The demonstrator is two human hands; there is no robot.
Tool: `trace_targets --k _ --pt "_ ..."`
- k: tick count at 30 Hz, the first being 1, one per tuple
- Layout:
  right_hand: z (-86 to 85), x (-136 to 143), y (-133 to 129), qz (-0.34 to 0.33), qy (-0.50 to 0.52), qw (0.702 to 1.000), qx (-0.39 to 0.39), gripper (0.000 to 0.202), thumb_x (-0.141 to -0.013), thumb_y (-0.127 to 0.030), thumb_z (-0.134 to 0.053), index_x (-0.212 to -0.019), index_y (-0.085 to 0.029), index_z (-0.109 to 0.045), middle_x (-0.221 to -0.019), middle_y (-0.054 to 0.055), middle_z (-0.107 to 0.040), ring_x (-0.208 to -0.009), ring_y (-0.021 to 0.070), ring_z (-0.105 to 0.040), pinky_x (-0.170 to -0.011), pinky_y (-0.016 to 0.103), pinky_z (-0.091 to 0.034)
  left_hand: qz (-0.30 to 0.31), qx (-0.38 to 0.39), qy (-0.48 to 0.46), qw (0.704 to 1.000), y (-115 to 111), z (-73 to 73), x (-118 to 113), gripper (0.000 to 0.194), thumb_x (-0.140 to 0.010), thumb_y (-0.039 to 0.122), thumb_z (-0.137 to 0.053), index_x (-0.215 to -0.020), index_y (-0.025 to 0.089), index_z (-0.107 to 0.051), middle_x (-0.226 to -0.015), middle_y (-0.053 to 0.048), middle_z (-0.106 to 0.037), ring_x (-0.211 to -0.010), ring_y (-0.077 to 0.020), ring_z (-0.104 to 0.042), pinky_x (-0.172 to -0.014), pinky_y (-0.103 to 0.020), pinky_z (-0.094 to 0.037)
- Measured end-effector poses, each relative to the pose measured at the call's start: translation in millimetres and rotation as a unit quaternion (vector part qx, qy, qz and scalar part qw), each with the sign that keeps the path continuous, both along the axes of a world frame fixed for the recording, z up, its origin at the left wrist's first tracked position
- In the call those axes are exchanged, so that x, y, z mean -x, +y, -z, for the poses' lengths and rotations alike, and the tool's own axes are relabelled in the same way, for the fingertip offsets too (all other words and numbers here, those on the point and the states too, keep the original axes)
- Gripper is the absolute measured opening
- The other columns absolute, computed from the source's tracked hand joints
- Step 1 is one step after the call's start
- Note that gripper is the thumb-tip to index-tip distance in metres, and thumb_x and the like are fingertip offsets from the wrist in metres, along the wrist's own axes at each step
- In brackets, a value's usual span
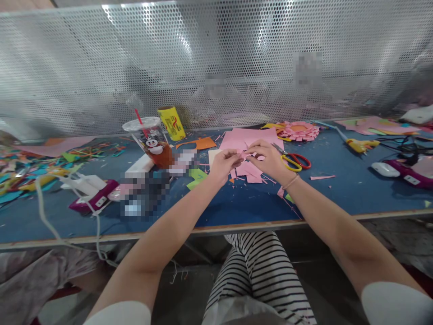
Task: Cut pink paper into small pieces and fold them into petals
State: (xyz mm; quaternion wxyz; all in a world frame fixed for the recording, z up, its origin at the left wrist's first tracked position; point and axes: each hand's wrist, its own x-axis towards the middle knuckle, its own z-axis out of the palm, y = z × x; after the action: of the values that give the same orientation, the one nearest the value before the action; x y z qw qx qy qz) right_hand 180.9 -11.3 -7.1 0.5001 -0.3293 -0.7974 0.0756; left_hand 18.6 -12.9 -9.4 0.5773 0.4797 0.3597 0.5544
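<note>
Both hands meet over the middle of the blue table (237, 212), at a small pink piece (242, 154) held up between them, above the near part of a pink sheet (259, 135). Left hand (223, 165): thumb and forefinger pressed together, pinching the piece from the left. Right hand (267, 156): thumb and forefinger pinching its right side, other fingers bent; piece too small to read its folds. Pink cuttings (249, 170) lie beneath. Scissors (290, 155), yellow and red handles, just right of the right hand. Beyond them, far side, a pink paper flower (299, 131); farther right, a yellow glue gun (362, 145). Left of the left hand: green scraps (196, 178) near, orange paper (202, 143) farther back. Farther left, a cup (149, 141) with red straw, upright; yellow box (172, 124) behind it, by the mesh panel (203, 40).
</note>
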Motion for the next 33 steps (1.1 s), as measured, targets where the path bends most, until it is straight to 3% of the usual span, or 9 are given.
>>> trace_targets --k 8,16,21,33 --pt "-2.7 0 -2 -0.005 0.033 0.998 0.059 0.010 -0.072 -0.026 -0.059 -0.075 -0.019 -0.066 -0.079 0.005 -0.060 -0.067 0.0124 -0.056 -0.054 0.024 -0.048 0.011 -0.011 0.003 1.000 2 3.6 0 0.029 -0.055 0.024 -0.074 -0.075 0.014 -0.055 -0.068 -0.002 -0.063 -0.064 -0.0119 -0.063 -0.070 -0.029 -0.050" --pt "3.8 3 5 0.004 0.096 0.989 0.114 0.011 -0.072 -0.027 -0.058 -0.073 -0.018 -0.063 -0.076 0.004 -0.064 -0.071 0.0146 -0.059 -0.064 0.029 -0.048 0.016 -0.022 0.010 1.000 0 3.4 -2 0.028 -0.055 0.024 -0.074 -0.074 0.013 -0.056 -0.068 -0.002 -0.065 -0.065 -0.0130 -0.064 -0.073 -0.031 -0.051" --pt "9.1 6 7 -0.010 0.152 0.976 0.157 0.012 -0.071 -0.029 -0.058 -0.074 -0.017 -0.061 -0.072 0.003 -0.063 -0.067 0.0139 -0.058 -0.062 0.029 -0.048 0.032 -0.024 -0.003 0.999 -2 3.0 -3 0.027 -0.055 0.021 -0.074 -0.074 0.013 -0.056 -0.064 -0.001 -0.064 -0.062 -0.0125 -0.064 -0.073 -0.031 -0.051" --pt "9.3 10 6 -0.015 0.200 0.963 0.180 0.015 -0.069 -0.031 -0.061 -0.073 -0.017 -0.058 -0.070 0.002 -0.061 -0.064 0.0132 -0.058 -0.061 0.029 -0.049 0.032 -0.033 -0.009 0.999 0 5.1 -4 0.031 -0.053 0.022 -0.075 -0.076 0.012 -0.057 -0.069 -0.004 -0.066 -0.067 -0.0131 -0.064 -0.078 -0.033 -0.050"
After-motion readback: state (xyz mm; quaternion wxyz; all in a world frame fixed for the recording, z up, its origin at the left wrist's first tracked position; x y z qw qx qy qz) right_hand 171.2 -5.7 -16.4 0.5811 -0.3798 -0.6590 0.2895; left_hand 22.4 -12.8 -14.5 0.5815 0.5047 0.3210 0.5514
